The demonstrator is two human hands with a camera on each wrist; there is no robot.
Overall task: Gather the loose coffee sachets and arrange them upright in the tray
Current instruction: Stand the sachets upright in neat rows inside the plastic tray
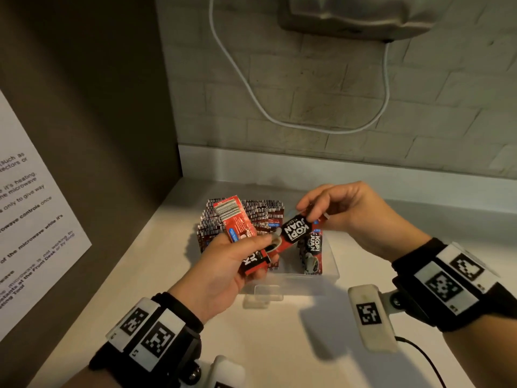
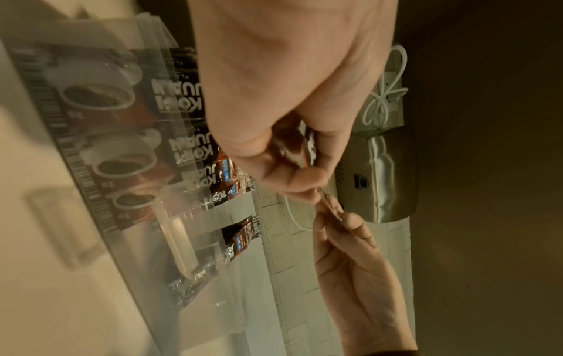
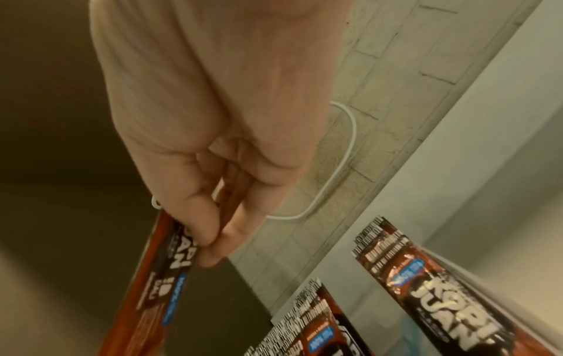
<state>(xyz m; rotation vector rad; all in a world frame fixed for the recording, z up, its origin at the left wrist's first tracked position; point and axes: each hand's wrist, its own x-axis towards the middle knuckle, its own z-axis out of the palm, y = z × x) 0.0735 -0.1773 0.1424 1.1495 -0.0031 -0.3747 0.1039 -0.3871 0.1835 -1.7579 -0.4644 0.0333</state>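
A clear plastic tray [image 1: 331,271] sits on the white counter, with rows of red and black coffee sachets [image 1: 260,215] standing upright along its back and more [image 1: 314,253] at its right. My left hand [image 1: 260,243] grips a small bunch of sachets [image 1: 233,217] just above the tray's left side. My right hand [image 1: 310,217] pinches the top of one sachet [image 1: 293,229], whose lower end reaches my left thumb. In the right wrist view the fingers [image 3: 210,238] pinch that sachet [image 3: 164,289] above the upright rows [image 3: 441,296]. The left wrist view shows both hands [image 2: 304,178] meeting over the tray [image 2: 170,240].
A dark cabinet panel with a printed notice [image 1: 33,214] stands close on the left. A white cable [image 1: 307,127] loops over the brick wall below a metal appliance [image 1: 358,15]. A small clear plastic piece [image 1: 265,296] lies in front of the tray.
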